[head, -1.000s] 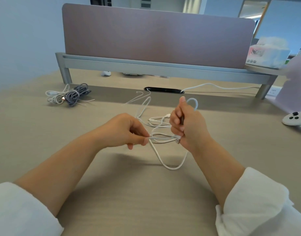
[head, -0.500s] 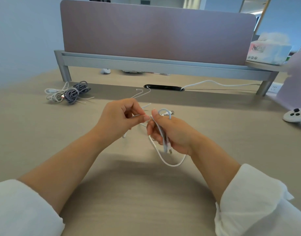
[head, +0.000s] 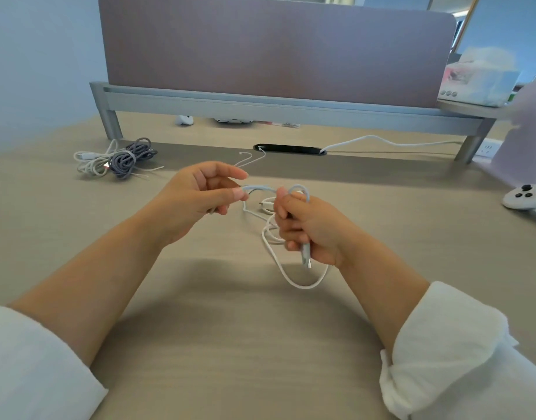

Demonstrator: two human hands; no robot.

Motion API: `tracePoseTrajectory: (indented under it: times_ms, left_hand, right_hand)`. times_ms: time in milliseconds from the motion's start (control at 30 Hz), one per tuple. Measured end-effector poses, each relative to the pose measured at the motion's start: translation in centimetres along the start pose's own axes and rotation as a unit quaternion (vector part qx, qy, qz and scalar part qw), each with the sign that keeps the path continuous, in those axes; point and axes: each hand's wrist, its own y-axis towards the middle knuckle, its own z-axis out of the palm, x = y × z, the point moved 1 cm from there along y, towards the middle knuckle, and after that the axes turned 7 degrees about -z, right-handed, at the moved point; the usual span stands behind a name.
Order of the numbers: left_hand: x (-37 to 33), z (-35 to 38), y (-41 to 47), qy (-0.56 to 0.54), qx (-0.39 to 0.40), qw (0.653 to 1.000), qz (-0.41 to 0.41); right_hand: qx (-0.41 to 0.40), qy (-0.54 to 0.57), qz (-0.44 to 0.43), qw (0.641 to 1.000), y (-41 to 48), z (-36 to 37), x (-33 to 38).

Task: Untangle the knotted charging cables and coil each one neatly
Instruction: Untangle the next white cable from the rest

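A thin white charging cable (head: 294, 278) runs between my two hands above the wooden desk (head: 230, 344). My right hand (head: 309, 228) grips folded loops of it in a fist, a plug end poking out below the palm and one loop hanging down to the desk. My left hand (head: 200, 189) pinches a strand of the same cable between thumb and fingers, just left of the right fist. Another plug lies on the desk between the hands. A thin white strand trails away towards the back of the desk.
A grey braided cable bundle (head: 130, 157) and a white cable (head: 91, 163) lie together at the back left. A black cable slot (head: 287, 148) with a white cord (head: 381, 140) sits under the pink divider (head: 275, 50). A white game controller (head: 524, 200) lies at the right edge.
My left hand has lifted and drawn a strand out to the left of the right fist. My right hand turned over and lowered, keeping the gathered loops in its grip.
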Motion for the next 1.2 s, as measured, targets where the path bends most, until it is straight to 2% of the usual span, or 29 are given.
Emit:
tracePoseTrajectory:
  times_ms: [133, 233, 400, 467, 533, 600, 700, 800, 933, 1033, 1133, 1200]
  left_hand:
    - [0.0, -0.4, -0.1, 0.117, -0.068, 0.989, 0.064]
    - [0.1, -0.2, -0.4, 0.228, -0.122, 0.957, 0.131]
    - [0.0, -0.2, -0.6, 0.29, -0.103, 0.931, 0.193]
    - [0.0, -0.3, -0.6, 0.289, -0.126, 0.927, 0.203]
    - [0.0, -0.1, -0.7, 0.247, -0.149, 0.935, 0.205]
    - [0.1, 0.6, -0.7, 0.201, -0.132, 0.95, 0.201]
    - [0.7, 1.9, -0.7, 0.226, -0.09, 0.945, 0.218]
    - [1.3, 3.0, -0.6, 0.234, -0.098, 0.952, 0.169]
    - [1.7, 3.9, -0.2, 0.096, -0.121, 0.988, 0.008]
    - [1.7, 3.7, -0.2, -0.025, -0.133, 0.988, -0.069]
    - [1.7, 3.8, -0.3, -0.048, -0.118, 0.989, -0.08]
    - [1.6, 4.0, -0.4, -0.047, -0.116, 0.989, -0.078]
  right_hand:
    - [-0.094, 0.073, -0.094, 0.988, 0.3, -1.0, 0.4]
    - [-0.172, 0.085, -0.133, 0.972, 0.4, -1.0, 0.3]
    - [-0.264, 0.18, -0.162, 0.934, 0.5, -1.4, 0.6]
    - [-0.258, 0.18, -0.136, 0.939, 0.5, -1.5, 0.4]
    - [-0.229, 0.132, -0.101, 0.959, 0.6, -1.2, -0.1]
    - [-0.191, 0.089, -0.077, 0.974, 0.8, -0.6, -0.4]
    - [-0.138, 0.145, -0.1, 0.975, 0.8, -0.1, -0.5]
    - [-0.081, 0.177, -0.168, 0.966, 0.5, -0.3, -0.3]
    - [-0.038, 0.145, -0.187, 0.971, 0.2, -0.3, 0.1]
    - [-0.043, 0.039, -0.208, 0.977, 0.2, -0.2, 0.0]
    - [-0.054, -0.106, -0.236, 0.964, 0.2, 0.1, -0.3]
    - [-0.074, -0.141, -0.252, 0.954, 0.1, 0.2, -0.3]
